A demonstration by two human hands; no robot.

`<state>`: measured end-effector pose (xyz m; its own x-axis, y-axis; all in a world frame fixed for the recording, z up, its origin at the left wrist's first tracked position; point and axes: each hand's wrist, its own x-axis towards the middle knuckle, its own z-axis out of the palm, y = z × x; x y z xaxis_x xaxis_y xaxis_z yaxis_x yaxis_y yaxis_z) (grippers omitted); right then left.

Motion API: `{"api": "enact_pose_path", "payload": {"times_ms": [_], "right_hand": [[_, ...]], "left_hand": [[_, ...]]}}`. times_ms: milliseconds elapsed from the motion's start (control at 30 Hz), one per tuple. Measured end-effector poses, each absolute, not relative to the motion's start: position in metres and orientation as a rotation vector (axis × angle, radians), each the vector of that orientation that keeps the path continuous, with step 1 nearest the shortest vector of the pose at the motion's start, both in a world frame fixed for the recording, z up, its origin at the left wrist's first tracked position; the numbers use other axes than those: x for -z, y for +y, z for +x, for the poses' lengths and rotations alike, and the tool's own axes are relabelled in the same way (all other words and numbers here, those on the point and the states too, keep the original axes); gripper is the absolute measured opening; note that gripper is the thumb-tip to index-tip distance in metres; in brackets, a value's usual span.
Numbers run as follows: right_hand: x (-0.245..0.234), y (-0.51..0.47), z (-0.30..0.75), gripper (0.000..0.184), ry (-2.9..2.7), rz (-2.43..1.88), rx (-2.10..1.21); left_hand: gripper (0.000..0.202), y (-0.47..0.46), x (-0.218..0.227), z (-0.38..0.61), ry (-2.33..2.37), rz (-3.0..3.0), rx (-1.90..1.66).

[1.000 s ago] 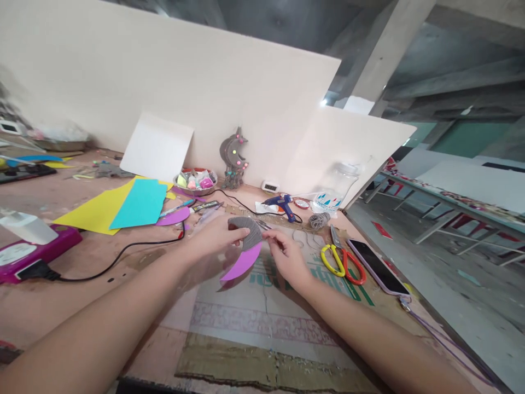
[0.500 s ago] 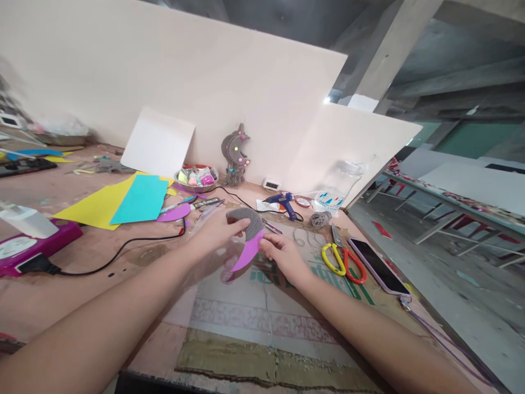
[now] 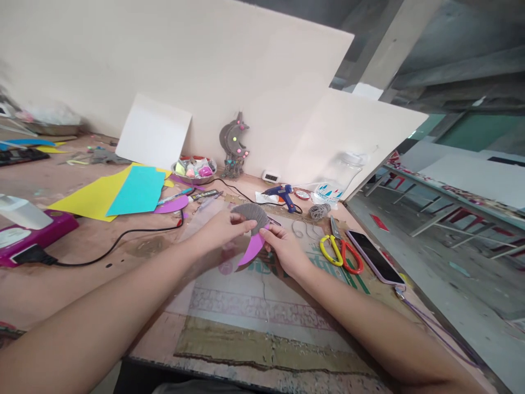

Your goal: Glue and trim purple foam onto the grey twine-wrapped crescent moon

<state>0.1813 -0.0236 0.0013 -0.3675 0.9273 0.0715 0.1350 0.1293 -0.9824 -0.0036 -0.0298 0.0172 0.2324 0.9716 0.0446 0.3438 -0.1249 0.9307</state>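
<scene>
Between both hands, above the cardboard work mat, is a crescent (image 3: pixel 253 212) with its upper part wrapped in grey yarn and its lower tip bare purple. My left hand (image 3: pixel 225 227) is closed on the yarn-wrapped part, thumb lying on its face. My right hand (image 3: pixel 283 246) pinches the right edge near the border of grey yarn and purple. The cardboard (image 3: pixel 229 339) below lies under a clear plastic sheet, and a thin strand of yarn hangs over it. A small ball of grey yarn (image 3: pixel 319 212) rests beyond my right hand.
Scissors (image 3: pixel 341 251) and a phone (image 3: pixel 375 257) lie at the right. Behind are a blue glue gun (image 3: pixel 283 196), a clear jar (image 3: pixel 338 180), a decorated moon (image 3: pixel 234 139) and a bowl of clay (image 3: pixel 194 178). Coloured sheets (image 3: pixel 135 191) and a power strip (image 3: pixel 61 224) lie left.
The crescent and both hands have shifted slightly right in view. My right hand has moved up along the edge, nearer the yarn. The camera view has tilted down a little.
</scene>
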Motion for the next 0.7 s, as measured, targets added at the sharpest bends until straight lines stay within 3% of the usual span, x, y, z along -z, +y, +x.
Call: {"api": "enact_pose_path", "payload": {"times_ms": [333,467,700], "right_hand": [[0.0049,-0.0195,0.1837,0.041,-1.655,-0.996,-1.281],[0.0033,-0.0199,0.1825,0.03,-1.65,-0.996,-1.302],[-0.0006,-0.024,0.1806,0.027,-1.639,-1.037,-1.256]], "left_hand": [[0.03,-0.0301,-0.0194,-0.002,1.285,1.646,-0.91],[0.029,-0.03,-0.0187,-0.0022,1.274,1.702,-0.912],[0.033,-0.0326,-0.0198,-0.0009,1.224,1.762,-0.866]]}}
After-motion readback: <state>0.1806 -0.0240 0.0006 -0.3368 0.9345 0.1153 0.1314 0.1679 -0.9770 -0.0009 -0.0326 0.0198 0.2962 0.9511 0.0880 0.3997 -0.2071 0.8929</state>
